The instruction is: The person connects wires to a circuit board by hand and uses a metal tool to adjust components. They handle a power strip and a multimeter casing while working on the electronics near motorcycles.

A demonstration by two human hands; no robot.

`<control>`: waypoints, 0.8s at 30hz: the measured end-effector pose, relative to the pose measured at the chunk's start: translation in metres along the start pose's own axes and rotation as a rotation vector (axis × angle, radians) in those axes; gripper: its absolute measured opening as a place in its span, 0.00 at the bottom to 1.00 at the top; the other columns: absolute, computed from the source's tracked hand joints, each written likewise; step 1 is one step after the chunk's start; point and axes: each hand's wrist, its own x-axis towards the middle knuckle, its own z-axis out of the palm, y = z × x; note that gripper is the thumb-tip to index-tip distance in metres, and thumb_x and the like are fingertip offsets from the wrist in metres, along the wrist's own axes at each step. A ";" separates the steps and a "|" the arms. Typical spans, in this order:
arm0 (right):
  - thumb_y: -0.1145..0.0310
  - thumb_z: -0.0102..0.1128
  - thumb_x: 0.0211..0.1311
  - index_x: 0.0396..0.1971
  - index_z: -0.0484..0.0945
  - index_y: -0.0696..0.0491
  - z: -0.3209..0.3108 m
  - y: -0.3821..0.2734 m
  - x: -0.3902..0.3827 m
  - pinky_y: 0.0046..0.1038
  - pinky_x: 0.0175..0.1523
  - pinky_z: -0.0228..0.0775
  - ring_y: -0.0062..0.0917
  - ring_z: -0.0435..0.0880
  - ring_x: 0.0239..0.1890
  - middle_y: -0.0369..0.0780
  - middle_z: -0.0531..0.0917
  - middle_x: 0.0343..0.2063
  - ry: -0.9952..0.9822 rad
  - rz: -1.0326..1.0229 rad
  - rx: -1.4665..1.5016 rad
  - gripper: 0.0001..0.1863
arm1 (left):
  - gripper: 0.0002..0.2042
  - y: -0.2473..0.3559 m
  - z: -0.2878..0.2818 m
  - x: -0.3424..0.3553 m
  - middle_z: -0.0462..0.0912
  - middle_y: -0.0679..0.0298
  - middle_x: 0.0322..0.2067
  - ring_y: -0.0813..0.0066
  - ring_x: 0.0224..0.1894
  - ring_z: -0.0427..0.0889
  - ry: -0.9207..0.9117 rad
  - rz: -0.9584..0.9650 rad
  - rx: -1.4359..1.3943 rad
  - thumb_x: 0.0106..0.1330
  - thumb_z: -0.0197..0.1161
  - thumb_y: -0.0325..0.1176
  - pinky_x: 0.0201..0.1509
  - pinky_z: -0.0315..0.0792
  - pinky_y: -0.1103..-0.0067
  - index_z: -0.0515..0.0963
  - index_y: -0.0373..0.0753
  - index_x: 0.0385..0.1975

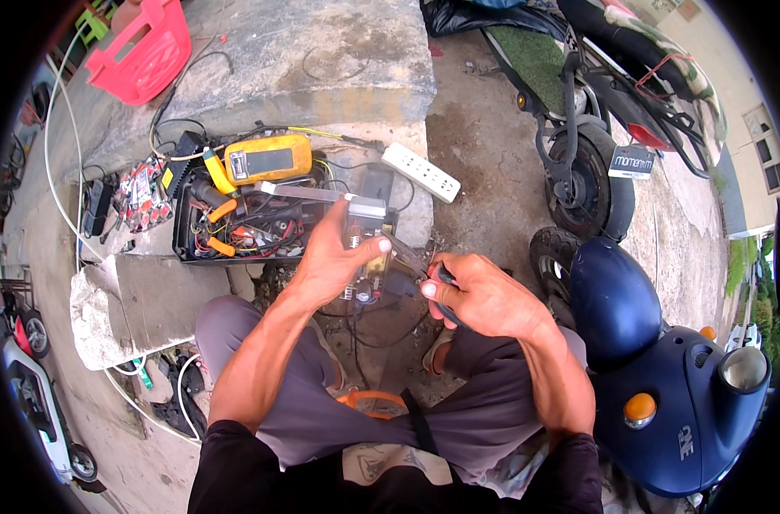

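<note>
My left hand (325,265) is closed round an opened electronic circuit board (374,267) with a metal heat sink and small coils, held above the ground between my knees. Its thumb lies across the near face. My right hand (484,294) is closed on a dark-handled hand tool (445,291), perhaps pliers, whose front end points at the board's right side. Whether its tips touch the board is too blurred to tell. Thin wires hang below the board. Just beyond my left hand stands a black toolbox (184,244) crammed with orange-handled tools and loose wires.
A yellow multimeter (270,160) lies on the toolbox, with a white power strip (421,171) to its right on the concrete ledge. A pink basket (146,56) stands far left. A blue scooter (617,291) is close on my right, another parked scooter (578,176) beyond it.
</note>
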 end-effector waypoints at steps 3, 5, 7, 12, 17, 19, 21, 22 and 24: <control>0.61 0.57 0.81 0.40 0.78 0.63 0.001 -0.001 0.000 0.38 0.38 0.79 0.31 0.89 0.26 0.42 0.87 0.25 0.010 0.007 -0.007 0.17 | 0.22 0.001 0.001 0.000 0.85 0.63 0.44 0.74 0.43 0.88 0.010 0.011 -0.004 0.71 0.75 0.27 0.50 0.84 0.74 0.74 0.34 0.61; 0.61 0.57 0.81 0.40 0.78 0.63 0.001 0.000 0.001 0.38 0.38 0.79 0.31 0.89 0.26 0.42 0.87 0.25 0.009 0.001 -0.010 0.18 | 0.22 0.000 0.001 0.000 0.85 0.64 0.45 0.75 0.44 0.87 0.012 0.011 -0.009 0.71 0.76 0.27 0.51 0.84 0.75 0.74 0.34 0.61; 0.61 0.57 0.81 0.40 0.78 0.64 0.001 0.000 0.001 0.38 0.38 0.79 0.31 0.89 0.26 0.42 0.87 0.25 0.010 0.002 -0.009 0.18 | 0.23 -0.001 0.001 0.000 0.84 0.64 0.46 0.77 0.46 0.86 0.009 0.000 -0.026 0.71 0.76 0.27 0.52 0.83 0.75 0.74 0.34 0.61; 0.61 0.57 0.81 0.40 0.78 0.64 0.003 0.002 0.001 0.39 0.38 0.79 0.32 0.89 0.26 0.43 0.87 0.24 0.018 0.007 -0.009 0.18 | 0.24 0.004 0.003 -0.001 0.84 0.65 0.48 0.79 0.50 0.83 0.024 0.004 -0.012 0.70 0.77 0.26 0.56 0.81 0.76 0.74 0.34 0.62; 0.61 0.58 0.81 0.41 0.78 0.64 0.004 0.000 0.001 0.39 0.38 0.79 0.32 0.88 0.25 0.43 0.86 0.23 0.020 0.012 -0.009 0.18 | 0.24 0.001 0.003 -0.001 0.84 0.65 0.48 0.78 0.49 0.84 0.030 0.013 -0.046 0.70 0.76 0.26 0.55 0.82 0.76 0.74 0.34 0.62; 0.61 0.58 0.80 0.41 0.78 0.64 0.005 0.000 0.001 0.39 0.38 0.79 0.32 0.88 0.25 0.43 0.86 0.23 0.026 0.015 -0.016 0.18 | 0.24 -0.001 0.002 -0.001 0.84 0.64 0.48 0.77 0.47 0.86 0.018 -0.019 -0.067 0.70 0.76 0.26 0.53 0.84 0.75 0.73 0.34 0.62; 0.61 0.58 0.80 0.41 0.79 0.64 0.005 0.000 0.001 0.39 0.38 0.79 0.32 0.88 0.25 0.43 0.86 0.23 0.032 0.013 -0.029 0.18 | 0.24 -0.002 0.002 0.000 0.85 0.63 0.47 0.75 0.46 0.87 0.018 0.004 -0.057 0.70 0.76 0.26 0.51 0.85 0.75 0.73 0.34 0.62; 0.61 0.58 0.80 0.41 0.79 0.64 0.005 0.000 0.000 0.39 0.38 0.79 0.32 0.88 0.25 0.43 0.86 0.23 0.033 0.014 -0.026 0.17 | 0.23 -0.002 0.002 0.000 0.85 0.63 0.46 0.75 0.45 0.88 0.017 0.016 -0.052 0.71 0.76 0.26 0.50 0.86 0.74 0.73 0.34 0.62; 0.61 0.58 0.80 0.41 0.79 0.64 0.005 -0.002 0.000 0.39 0.38 0.79 0.32 0.88 0.25 0.43 0.86 0.23 0.032 0.014 -0.018 0.17 | 0.24 -0.005 0.002 0.001 0.85 0.62 0.46 0.74 0.45 0.89 0.024 0.039 -0.038 0.71 0.76 0.26 0.50 0.86 0.74 0.73 0.34 0.62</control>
